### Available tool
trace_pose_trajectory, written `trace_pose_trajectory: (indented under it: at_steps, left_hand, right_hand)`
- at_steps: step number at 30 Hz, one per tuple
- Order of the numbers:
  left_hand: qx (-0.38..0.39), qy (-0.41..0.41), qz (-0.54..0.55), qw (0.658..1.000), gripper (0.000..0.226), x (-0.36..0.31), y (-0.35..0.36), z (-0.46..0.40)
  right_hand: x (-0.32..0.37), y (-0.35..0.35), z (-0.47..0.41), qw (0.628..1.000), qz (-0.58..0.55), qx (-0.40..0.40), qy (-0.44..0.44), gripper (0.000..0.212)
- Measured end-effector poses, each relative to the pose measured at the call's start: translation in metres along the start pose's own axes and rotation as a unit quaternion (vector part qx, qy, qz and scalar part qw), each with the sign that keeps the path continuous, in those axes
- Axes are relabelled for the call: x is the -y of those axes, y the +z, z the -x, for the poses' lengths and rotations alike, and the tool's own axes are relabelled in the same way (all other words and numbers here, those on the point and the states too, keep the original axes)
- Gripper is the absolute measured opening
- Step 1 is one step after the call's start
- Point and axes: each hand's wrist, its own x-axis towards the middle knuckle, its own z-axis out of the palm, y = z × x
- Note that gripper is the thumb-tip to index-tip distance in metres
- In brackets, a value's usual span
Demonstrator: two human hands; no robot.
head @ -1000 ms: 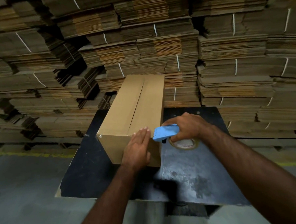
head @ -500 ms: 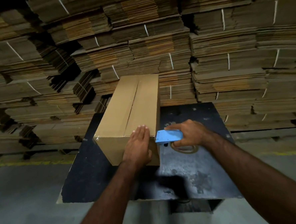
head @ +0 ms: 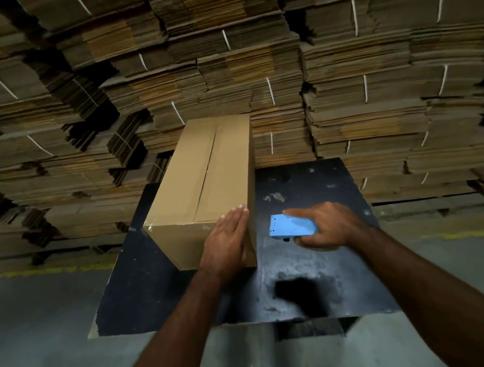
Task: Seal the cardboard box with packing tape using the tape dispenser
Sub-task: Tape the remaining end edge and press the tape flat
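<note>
A long brown cardboard box (head: 204,182) lies on the black table (head: 314,184), its top flaps closed with a seam running lengthwise. Clear tape glints at its near left corner. My left hand (head: 227,242) lies flat with straight fingers against the box's near right corner. To the right of the box, my right hand (head: 324,227) grips a blue tape dispenser (head: 290,225), held just above the table and apart from the box. The tape roll is hidden under my hand.
Tall stacks of flattened, strapped cardboard (head: 371,90) fill the background behind the table. Grey concrete floor (head: 39,323) with a yellow line lies around the table. A dark shadow falls on the table's near edge.
My right hand has drawn the dispenser rightward, away from the box's near right corner. My left hand stays pressed on the box's end. The camera view has shifted slightly.
</note>
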Motion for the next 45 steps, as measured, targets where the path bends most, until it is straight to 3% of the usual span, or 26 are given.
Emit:
trace_pose_trajectory:
  at_steps: [10,16,24,29,31,33,37,41,45]
  left_hand:
    - [0.055,-0.008,-0.056,0.997,0.088,-0.006,0.001,-0.004]
    - [0.041,-0.007,-0.095,0.995,0.087,-0.009,0.011,-0.004]
    - [0.055,-0.014,-0.091,0.994,0.091,-0.01,0.007,-0.008]
    - [0.051,-0.018,-0.067,0.996,0.088,-0.01,0.001,-0.006]
    - [0.037,-0.014,-0.05,0.998,0.089,-0.009,-0.003,-0.006]
    - [0.044,-0.01,-0.05,0.998,0.09,-0.009,-0.001,-0.006]
    - [0.052,-0.019,-0.065,0.996,0.089,-0.006,0.005,-0.007]
    - [0.049,-0.007,-0.074,0.996,0.094,-0.006,0.006,-0.008]
    - [0.047,-0.004,-0.091,0.995,0.099,-0.004,0.005,-0.008]
  right_hand:
    - [0.046,-0.018,-0.013,0.998,0.066,-0.004,0.013,0.066]
    - [0.083,-0.009,-0.032,0.995,0.085,0.01,0.046,0.049]
    - [0.103,-0.029,-0.037,0.99,0.118,0.036,0.07,0.048]
    - [0.099,-0.016,-0.03,0.97,0.197,0.109,0.091,0.048]
    - [0.082,0.008,-0.019,0.972,0.141,0.13,0.132,0.053]
    - [0.065,0.027,-0.005,0.978,0.065,0.102,0.17,0.055]
    - [0.049,0.06,0.008,0.967,-0.021,0.004,0.254,0.059]
    - [0.034,0.099,0.015,0.944,-0.019,-0.075,0.319,0.057]
    - [0.027,0.139,0.033,0.941,-0.005,-0.002,0.338,0.068]
